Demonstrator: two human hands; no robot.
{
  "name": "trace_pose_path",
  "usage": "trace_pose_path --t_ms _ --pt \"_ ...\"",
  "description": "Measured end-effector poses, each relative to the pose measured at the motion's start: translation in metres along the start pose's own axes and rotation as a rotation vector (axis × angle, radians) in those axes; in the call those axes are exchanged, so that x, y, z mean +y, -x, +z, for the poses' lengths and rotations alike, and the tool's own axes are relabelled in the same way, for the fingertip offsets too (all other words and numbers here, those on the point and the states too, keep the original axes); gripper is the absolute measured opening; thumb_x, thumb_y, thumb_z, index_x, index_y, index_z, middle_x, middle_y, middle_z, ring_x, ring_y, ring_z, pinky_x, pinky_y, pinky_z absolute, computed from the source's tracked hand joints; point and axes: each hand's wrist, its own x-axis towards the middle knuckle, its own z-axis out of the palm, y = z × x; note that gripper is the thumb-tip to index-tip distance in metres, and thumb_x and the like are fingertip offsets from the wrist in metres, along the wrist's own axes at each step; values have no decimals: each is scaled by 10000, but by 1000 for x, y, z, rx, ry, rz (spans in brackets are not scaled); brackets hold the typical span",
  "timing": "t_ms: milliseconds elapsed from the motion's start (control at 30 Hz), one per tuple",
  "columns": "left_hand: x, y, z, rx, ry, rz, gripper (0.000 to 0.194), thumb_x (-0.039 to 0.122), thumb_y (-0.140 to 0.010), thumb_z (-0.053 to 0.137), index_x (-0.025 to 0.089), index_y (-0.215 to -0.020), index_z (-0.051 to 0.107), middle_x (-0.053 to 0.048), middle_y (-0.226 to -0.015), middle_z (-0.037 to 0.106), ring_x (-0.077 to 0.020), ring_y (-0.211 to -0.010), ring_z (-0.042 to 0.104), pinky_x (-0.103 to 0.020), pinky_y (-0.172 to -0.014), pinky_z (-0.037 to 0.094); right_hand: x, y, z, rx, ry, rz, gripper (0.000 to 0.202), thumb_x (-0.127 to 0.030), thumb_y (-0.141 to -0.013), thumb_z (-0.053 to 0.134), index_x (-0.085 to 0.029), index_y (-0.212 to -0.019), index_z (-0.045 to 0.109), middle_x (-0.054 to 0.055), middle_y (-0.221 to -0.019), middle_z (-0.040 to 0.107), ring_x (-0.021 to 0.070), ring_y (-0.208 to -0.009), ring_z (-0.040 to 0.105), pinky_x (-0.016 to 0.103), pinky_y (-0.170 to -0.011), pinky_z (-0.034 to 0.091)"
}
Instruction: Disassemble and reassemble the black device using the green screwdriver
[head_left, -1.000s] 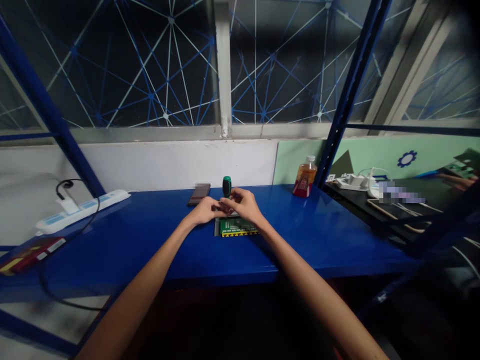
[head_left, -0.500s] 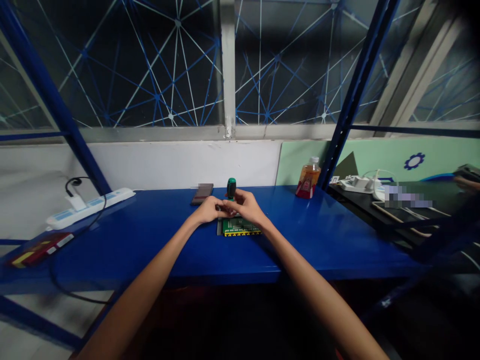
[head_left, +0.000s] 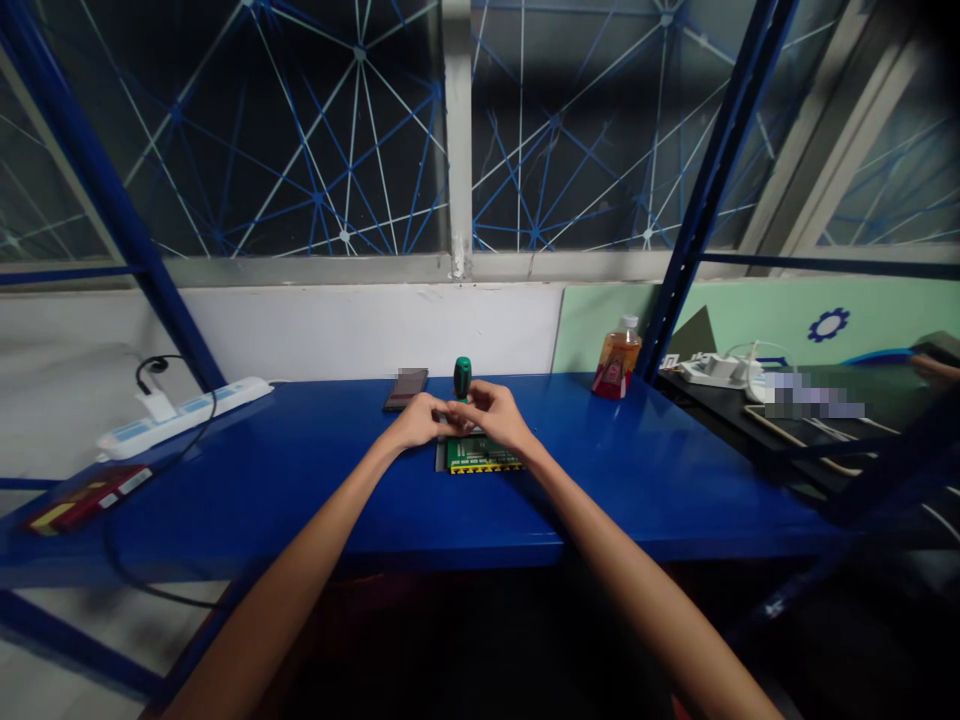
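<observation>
A screwdriver [head_left: 463,376] with a green and black handle stands upright over a green circuit board [head_left: 484,455]. The fingers of my right hand [head_left: 496,412] are closed round the lower part of its handle. My left hand [head_left: 417,421] meets it from the other side, fingertips pinched together beside the screwdriver; what they grip is hidden. Along the board's near edge runs a row of yellow connectors. Both hands cover its far part and the screwdriver's tip.
On the blue table [head_left: 300,500] a phone [head_left: 406,390] lies behind my left hand. A drink bottle [head_left: 618,358] stands at the back right. To the left are a white power strip [head_left: 187,418] and a red box [head_left: 94,498]. A person's hand [head_left: 937,368] shows at far right.
Both hands keep their places at the screwdriver and board. The view has shifted very slightly; the dark thing in the other person's hand at far right has moved a little.
</observation>
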Motion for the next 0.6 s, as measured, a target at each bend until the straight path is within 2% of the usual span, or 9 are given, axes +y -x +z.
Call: trace_pose_path --t_ms 100,200,300,400,600 --pt "3 0 1 11 -14 -10 258 344 -680 751 104 -774 742 -69 -736 719 -172 -687 623 -274 -664 467 5 -1 0 34 21 -11 268 -435 -753 668 -173 -789 621 16 -657 630 149 -575 589 286 -540 470" --pt "8 0 -1 -28 -44 -11 250 340 -697 734 113 -800 747 -73 -768 730 -164 -682 615 -263 -634 451 9 -2 -1 66 41 -6 262 -424 -753 668 -170 -811 638 21 -670 636 152 -589 590 286 -541 464" --pt "7 0 -2 -68 -55 6 240 333 -724 707 118 -821 753 -84 -803 741 -174 -716 627 -279 -674 459 9 -2 -1 76 50 -5 272 -426 -752 669 -168 -836 648 18 -663 633 154 -592 585 284 -540 455" --pt "2 0 -1 -45 -19 14 244 329 -721 715 117 -834 754 -93 -832 742 -192 -771 641 -296 -732 470 8 -1 0 69 47 0 299 -434 -732 689 -165 -858 650 14 -656 632 155 -586 580 282 -535 446" --pt "1 0 1 -41 13 -9 274 333 -702 734 111 -862 750 -93 -830 740 -203 -777 643 -297 -728 469 5 -1 0 49 56 10 307 -436 -721 700 -167 -859 649 16 -645 632 157 -576 577 283 -527 435"
